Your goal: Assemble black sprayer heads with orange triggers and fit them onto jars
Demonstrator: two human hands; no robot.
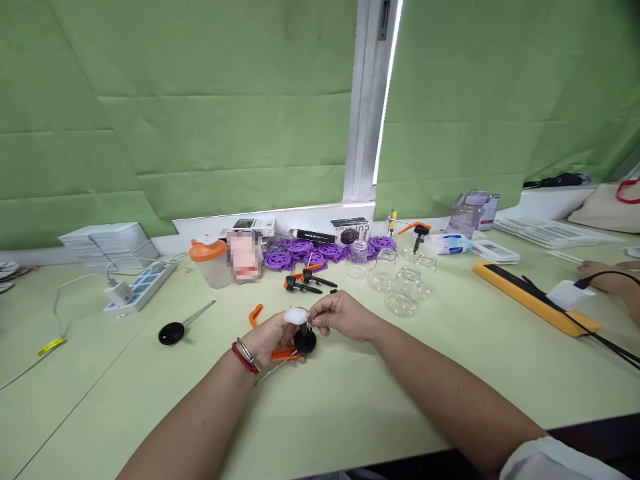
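Black, disc-ended part [305, 341] in left hand [271, 342] — right hand [347, 317] narrow around a tiny, apparently dark piece [313, 321]

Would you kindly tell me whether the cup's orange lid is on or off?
On: the orange lid sits on top of the cup. I cannot tell how tightly it is closed.

Tabletop [125, 427], along back edge, left to right: stacked packs [103, 240], lidded cup [213, 268], discs [300, 249], bottle [465, 220]. Jars [401, 304] forward of back edge, between discs and bottle. Power strip [147, 283] before packs, plug [119, 292] on near end. Two handled pieces [296, 285] before discs. Held piece [305, 341] in left hand [270, 339], well back from front edge; right hand [347, 316] on its right. Long block [530, 299] right of jars.
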